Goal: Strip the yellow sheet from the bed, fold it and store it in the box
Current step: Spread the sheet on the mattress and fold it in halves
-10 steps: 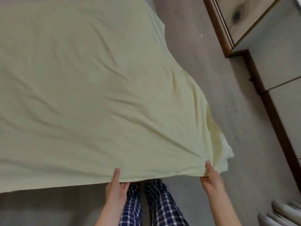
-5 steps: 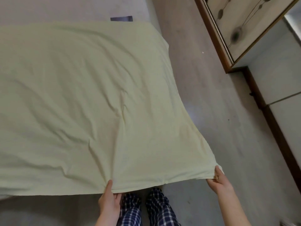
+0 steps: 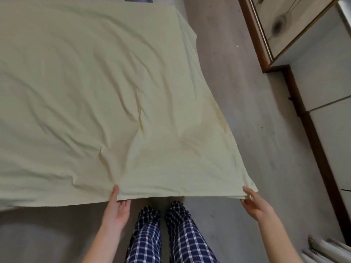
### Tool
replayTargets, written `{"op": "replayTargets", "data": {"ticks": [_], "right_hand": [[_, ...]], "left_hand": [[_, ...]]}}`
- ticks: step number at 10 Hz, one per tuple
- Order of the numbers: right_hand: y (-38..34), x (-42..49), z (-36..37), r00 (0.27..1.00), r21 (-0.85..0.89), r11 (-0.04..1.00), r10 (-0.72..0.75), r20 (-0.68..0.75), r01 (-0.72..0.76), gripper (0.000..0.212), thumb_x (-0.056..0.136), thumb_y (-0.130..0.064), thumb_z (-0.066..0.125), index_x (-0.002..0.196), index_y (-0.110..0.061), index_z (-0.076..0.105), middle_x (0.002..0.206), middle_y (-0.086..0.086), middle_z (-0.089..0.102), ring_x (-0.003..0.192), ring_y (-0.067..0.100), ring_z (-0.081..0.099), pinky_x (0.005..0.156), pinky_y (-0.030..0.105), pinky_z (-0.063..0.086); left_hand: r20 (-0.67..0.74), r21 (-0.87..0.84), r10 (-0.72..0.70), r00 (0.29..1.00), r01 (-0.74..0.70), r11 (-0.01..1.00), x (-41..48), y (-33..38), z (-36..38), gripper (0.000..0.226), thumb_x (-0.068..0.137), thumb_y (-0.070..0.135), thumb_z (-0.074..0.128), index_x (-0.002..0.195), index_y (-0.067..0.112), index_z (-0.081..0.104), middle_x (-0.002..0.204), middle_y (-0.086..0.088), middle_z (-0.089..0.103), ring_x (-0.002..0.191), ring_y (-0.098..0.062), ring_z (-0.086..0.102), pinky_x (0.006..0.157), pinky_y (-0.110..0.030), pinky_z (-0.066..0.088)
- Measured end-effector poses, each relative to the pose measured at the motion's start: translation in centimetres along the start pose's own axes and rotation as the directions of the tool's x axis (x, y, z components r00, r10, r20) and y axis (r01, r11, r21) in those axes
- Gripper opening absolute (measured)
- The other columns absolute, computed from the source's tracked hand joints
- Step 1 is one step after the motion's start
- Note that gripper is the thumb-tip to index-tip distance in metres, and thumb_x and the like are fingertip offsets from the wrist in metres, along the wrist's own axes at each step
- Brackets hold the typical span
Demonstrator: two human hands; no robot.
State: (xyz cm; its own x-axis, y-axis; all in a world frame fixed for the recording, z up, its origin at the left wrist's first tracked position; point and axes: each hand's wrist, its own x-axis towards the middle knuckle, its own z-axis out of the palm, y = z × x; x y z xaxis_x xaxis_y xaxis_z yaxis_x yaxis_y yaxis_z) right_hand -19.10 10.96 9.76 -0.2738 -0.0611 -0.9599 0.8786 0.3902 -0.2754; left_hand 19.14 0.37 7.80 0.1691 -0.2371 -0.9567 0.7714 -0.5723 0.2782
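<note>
The left grip (image 3: 116, 207) pinches the near hem of the yellow sheet (image 3: 95, 92), with the thumb on top of the cloth and the fingers under it. The right grip (image 3: 254, 204) pinches the near right corner of the same sheet in the same way, well apart from the left one. Between the two grips the hem hangs as a nearly straight line above the floor (image 3: 247, 130). Beyond the grips the sheet spreads away, wide and flat; it is soft, pale cloth with many shallow wrinkles. Below the grips are trousers (image 3: 190, 234) with a blue and white check. The floor is grey and dull. Far to the right of the right grip stands a cupboard (image 3: 313, 130) with pale panels and a dark brown wooden frame.
</note>
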Motion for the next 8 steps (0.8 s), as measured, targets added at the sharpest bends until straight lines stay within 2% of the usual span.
{"op": "replayTargets", "data": {"ticks": [1,2,3,4,5,6,7,8], "right_hand": [[0.3,0.6,-1.2,0.998,-0.001,0.998,0.062,-0.016,-0.062,0.011,0.093,-0.003,0.05,0.086,-0.009,0.055,0.054,0.0,0.069,0.044,0.009,0.065,0.041,0.019,0.052],[0.2,1.0,-1.9,0.997,-0.091,0.995,0.055,0.045,-0.05,0.017,0.093,0.0,0.048,0.09,-0.012,0.058,0.065,-0.001,0.073,0.054,0.009,0.069,0.05,0.019,0.056],[-0.9,1.1,-1.6,0.996,-0.259,0.964,0.068,0.052,-0.053,0.014,0.092,0.003,0.05,0.092,-0.008,0.059,0.067,0.002,0.073,0.059,0.013,0.07,0.051,0.02,0.056],[-1.3,2.4,-2.1,0.996,-0.492,0.866,0.081,-0.046,-0.093,0.018,0.088,0.006,0.057,0.104,-0.002,0.055,0.074,0.012,0.066,0.068,0.021,0.06,0.041,0.02,0.053],[-1.2,3.9,-0.6,0.993,-0.517,0.849,0.061,-0.097,-0.103,0.039,0.085,0.009,0.06,0.122,0.009,0.048,0.078,0.014,0.056,0.067,0.022,0.051,0.032,0.021,0.048],[-3.5,4.4,7.1,0.994,-0.448,0.893,-0.074,-0.075,0.033,0.043,0.088,0.01,0.055,0.128,0.013,0.042,0.086,0.021,0.056,0.058,0.022,0.049,0.043,0.022,0.052],[-12.0,-1.2,21.4,0.928,-0.47,0.802,-0.287,0.238,0.368,0.008,0.092,-0.001,0.053,0.1,-0.003,0.055,0.108,0.019,0.055,0.069,0.018,0.06,0.06,0.022,0.053],[-22.9,-13.8,36.1,0.63,-0.047,0.71,-0.589,0.506,0.703,0.012,0.086,0.003,0.06,0.084,-0.007,0.056,0.09,0.012,0.059,0.085,0.022,0.06,0.062,0.028,0.053]], "left_hand": [[0.066,0.044,-0.025,0.998,0.022,0.999,0.2,-0.6,-0.6,0.047,0.094,0.027,0.055,0.138,0.012,0.047,0.139,-0.006,0.053,0.125,-0.016,0.051,0.112,-0.031,0.033],[0.06,0.102,-0.037,0.998,0.031,0.994,0.7,-1.2,-0.4,0.046,0.092,0.028,0.058,0.134,0.011,0.052,0.133,-0.008,0.058,0.115,-0.016,0.057,0.11,-0.033,0.036],[0.033,0.187,-0.048,0.998,0.041,0.981,2.0,-0.8,-0.3,0.049,0.089,0.026,0.062,0.135,0.012,0.051,0.135,-0.006,0.056,0.121,-0.015,0.054,0.111,-0.032,0.034],[-0.09,0.332,0.012,0.996,0.019,0.943,3.1,-0.5,-0.8,0.054,0.088,0.02,0.064,0.137,0.004,0.047,0.141,-0.009,0.049,0.13,-0.02,0.046,0.113,-0.032,0.03],[-0.227,0.364,0.065,0.972,0.022,0.931,3.0,-0.3,0.8,0.053,0.09,0.017,0.062,0.136,0.0,0.043,0.142,-0.016,0.047,0.13,-0.028,0.046,0.109,-0.036,0.036],[-0.194,0.332,0.1,0.976,-0.031,0.943,1.7,2.7,6.3,0.045,0.098,0.019,0.048,0.14,0.005,0.039,0.147,-0.011,0.041,0.135,-0.024,0.04,0.112,-0.031,0.032],[0.055,0.422,0.329,0.943,-0.321,0.848,-4.5,10.2,16.6,0.026,0.104,0.023,0.032,0.097,0.007,0.053,0.15,-0.014,0.036,0.135,-0.023,0.039,0.11,-0.017,0.011],[0.376,0.406,0.566,0.734,-0.679,0.611,-13.4,18.1,24.6,0.028,0.106,0.019,0.025,0.083,0.03,0.038,0.146,-0.007,0.045,0.097,0.005,0.061,0.097,0.004,0.016]]}}
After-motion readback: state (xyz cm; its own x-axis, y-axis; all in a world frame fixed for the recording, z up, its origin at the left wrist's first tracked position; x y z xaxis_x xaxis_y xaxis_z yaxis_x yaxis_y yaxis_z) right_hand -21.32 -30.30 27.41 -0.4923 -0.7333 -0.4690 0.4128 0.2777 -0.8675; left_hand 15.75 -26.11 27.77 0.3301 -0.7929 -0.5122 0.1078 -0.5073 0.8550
